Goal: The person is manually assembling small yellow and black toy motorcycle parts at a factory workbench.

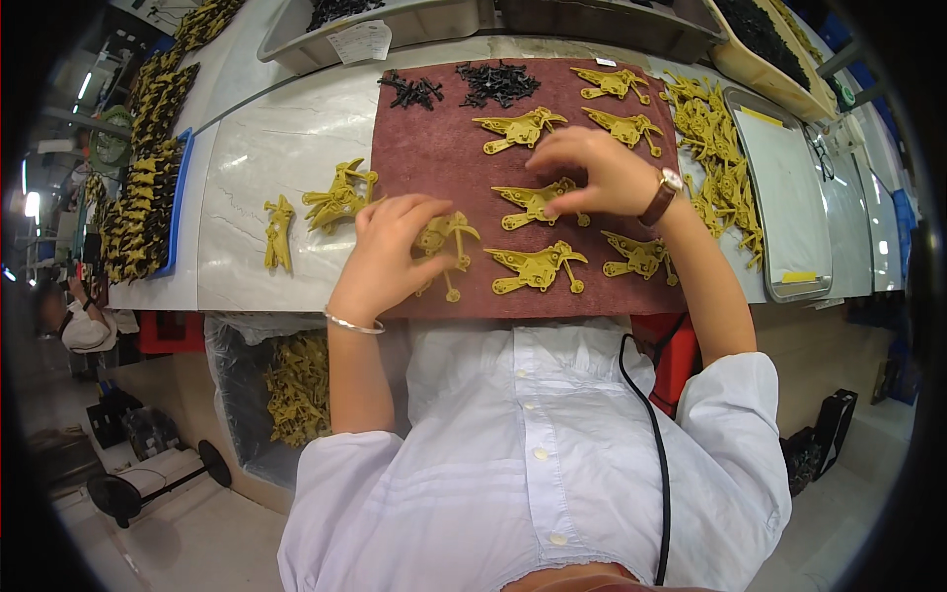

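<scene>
On a dark red cloth (434,138), several yellow-green plastic parts lie in loose columns, each with a pointed end and a stem with a round tip. My left hand (390,252) is curled around one slightly blurred yellow plastic part (449,237) at the cloth's left side, fingers above and thumb below. My right hand (602,173) hovers over the middle column, thumb and fingers apart. Its thumb tip is at a yellow part (528,202) lying on the cloth; whether it touches is unclear. Another such part (538,268) lies just nearer to me.
Two small piles of black pieces (498,84) lie at the cloth's far edge. Loose yellow parts (715,148) are heaped at right beside a metal tray (789,197). Grey bins (414,25) stand behind. Two groups of yellow parts (340,195) rest on the left tabletop.
</scene>
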Demonstrator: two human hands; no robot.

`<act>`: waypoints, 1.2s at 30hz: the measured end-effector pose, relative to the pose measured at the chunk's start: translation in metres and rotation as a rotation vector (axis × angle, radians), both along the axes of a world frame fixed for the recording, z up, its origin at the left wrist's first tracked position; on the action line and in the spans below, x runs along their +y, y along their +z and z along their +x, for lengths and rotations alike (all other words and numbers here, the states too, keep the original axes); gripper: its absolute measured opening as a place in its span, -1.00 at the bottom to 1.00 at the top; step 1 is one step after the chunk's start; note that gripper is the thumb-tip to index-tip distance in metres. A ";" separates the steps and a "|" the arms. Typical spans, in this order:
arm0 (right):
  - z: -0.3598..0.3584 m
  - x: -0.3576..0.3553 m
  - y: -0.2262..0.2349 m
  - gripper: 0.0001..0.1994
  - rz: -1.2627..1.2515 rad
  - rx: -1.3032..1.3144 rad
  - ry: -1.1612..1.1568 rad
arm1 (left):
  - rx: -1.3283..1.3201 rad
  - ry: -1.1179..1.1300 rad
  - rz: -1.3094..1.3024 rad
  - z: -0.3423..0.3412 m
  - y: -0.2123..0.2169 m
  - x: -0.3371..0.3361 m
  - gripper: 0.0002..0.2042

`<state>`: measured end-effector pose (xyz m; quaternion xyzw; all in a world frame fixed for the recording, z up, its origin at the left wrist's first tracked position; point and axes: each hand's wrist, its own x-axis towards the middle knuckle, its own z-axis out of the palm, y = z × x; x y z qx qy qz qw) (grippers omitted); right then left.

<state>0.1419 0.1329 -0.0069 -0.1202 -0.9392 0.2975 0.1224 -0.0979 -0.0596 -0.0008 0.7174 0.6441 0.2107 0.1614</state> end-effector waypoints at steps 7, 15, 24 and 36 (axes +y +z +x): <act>-0.009 -0.027 -0.006 -0.62 0.066 -0.088 -0.047 | 0.005 0.008 0.008 -0.012 -0.010 -0.007 -0.54; -0.019 -0.046 0.003 -0.62 0.127 0.142 -0.067 | 0.011 -0.034 -0.047 -0.017 -0.015 0.008 -0.59; -0.069 -0.081 -0.018 -0.83 0.369 0.335 0.097 | -0.280 -0.076 0.012 -0.010 -0.009 0.025 -0.53; -0.039 -0.121 0.017 -0.70 0.451 0.691 -0.055 | -0.920 0.389 0.501 0.026 0.023 -0.028 -0.52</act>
